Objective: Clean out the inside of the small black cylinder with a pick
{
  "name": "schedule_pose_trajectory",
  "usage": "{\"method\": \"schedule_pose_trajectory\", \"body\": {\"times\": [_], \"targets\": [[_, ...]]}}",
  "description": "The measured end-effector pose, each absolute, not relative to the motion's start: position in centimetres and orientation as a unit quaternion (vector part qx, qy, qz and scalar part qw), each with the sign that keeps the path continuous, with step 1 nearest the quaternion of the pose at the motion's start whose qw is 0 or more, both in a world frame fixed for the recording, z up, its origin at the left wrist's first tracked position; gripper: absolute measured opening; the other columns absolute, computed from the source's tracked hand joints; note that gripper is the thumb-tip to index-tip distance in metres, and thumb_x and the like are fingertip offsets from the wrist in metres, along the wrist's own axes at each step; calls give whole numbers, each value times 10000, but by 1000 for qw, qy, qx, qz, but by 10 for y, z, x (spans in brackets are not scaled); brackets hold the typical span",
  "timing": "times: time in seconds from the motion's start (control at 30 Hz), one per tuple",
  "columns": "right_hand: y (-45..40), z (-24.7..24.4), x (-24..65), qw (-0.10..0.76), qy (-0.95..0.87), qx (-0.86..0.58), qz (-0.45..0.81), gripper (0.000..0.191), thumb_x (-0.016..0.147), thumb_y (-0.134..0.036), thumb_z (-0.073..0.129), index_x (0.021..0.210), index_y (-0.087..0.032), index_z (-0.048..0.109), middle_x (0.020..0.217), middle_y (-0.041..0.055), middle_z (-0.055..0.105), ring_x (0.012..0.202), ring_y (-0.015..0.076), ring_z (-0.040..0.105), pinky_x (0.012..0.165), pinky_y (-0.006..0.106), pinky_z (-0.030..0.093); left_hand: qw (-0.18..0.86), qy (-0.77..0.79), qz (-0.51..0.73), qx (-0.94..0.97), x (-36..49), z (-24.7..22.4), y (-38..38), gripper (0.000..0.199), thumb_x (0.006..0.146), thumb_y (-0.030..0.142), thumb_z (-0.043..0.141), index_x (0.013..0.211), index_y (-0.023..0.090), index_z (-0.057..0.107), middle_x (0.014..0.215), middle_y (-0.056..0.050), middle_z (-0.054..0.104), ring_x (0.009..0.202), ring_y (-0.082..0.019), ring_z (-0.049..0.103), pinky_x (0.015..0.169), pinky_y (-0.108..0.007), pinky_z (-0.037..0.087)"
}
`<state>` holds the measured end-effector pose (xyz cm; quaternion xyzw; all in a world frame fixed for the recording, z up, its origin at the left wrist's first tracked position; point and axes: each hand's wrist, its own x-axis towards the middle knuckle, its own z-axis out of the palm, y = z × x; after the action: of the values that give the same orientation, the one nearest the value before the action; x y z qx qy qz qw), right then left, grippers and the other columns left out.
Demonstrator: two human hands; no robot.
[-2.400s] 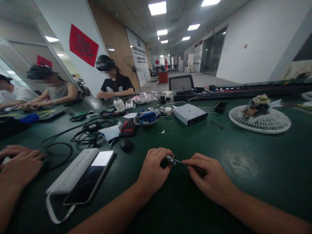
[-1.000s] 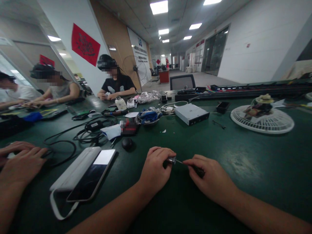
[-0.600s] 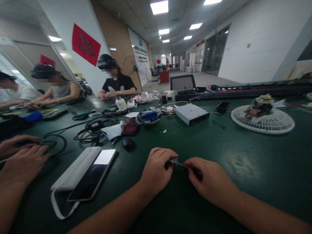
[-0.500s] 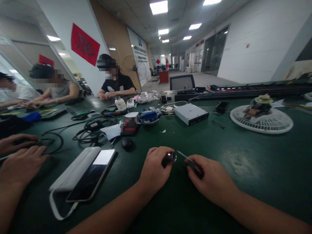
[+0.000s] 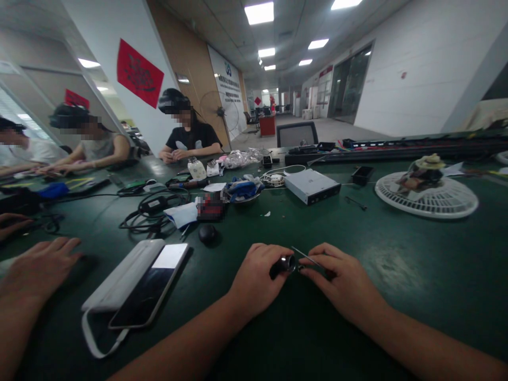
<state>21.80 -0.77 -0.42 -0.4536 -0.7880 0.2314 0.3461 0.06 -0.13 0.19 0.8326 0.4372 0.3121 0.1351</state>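
Note:
My left hand [image 5: 257,278] is closed around a short dark tube [image 5: 289,263], whose shiny, ring-shaped metal end faces right. In my right hand [image 5: 346,281] is a thin-shafted screwdriver [image 5: 305,255], its tip pointing up and left; the palm hides its handle. Between the right thumb and fingertips sits a small round metal piece [image 5: 301,268], close beside the tube's rim. Whether the piece touches the rim is too small to tell. Both hands are just above the green table [image 5: 313,344].
Left of my hands lie a phone [image 5: 148,291], a white power bank [image 5: 123,275] and a black mouse [image 5: 208,234]. A co-worker's hand [image 5: 43,264] rests at far left. Beyond are a disc drive [image 5: 311,185], coiled cables [image 5: 138,217] and a fan part [image 5: 426,193].
My left hand has shifted slightly right with the tube. My right fingers have come closer to its rim, and a small round piece now shows between them. The co-worker's hands have moved apart.

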Motion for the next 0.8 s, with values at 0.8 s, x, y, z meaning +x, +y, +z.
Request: {"method": "schedule_pose_trajectory", "body": {"times": [0.8], "targets": [[-9,3,215,341,-714,-428,437,132,829,-161,670,926,-209,594,774,-29,642,654,138,600,573,255,462,93,289,288,908,-1,4,-5,335,930,135,607,1209,317,646,1208,3,718,1058,-193,654,961,-403,423]]}}
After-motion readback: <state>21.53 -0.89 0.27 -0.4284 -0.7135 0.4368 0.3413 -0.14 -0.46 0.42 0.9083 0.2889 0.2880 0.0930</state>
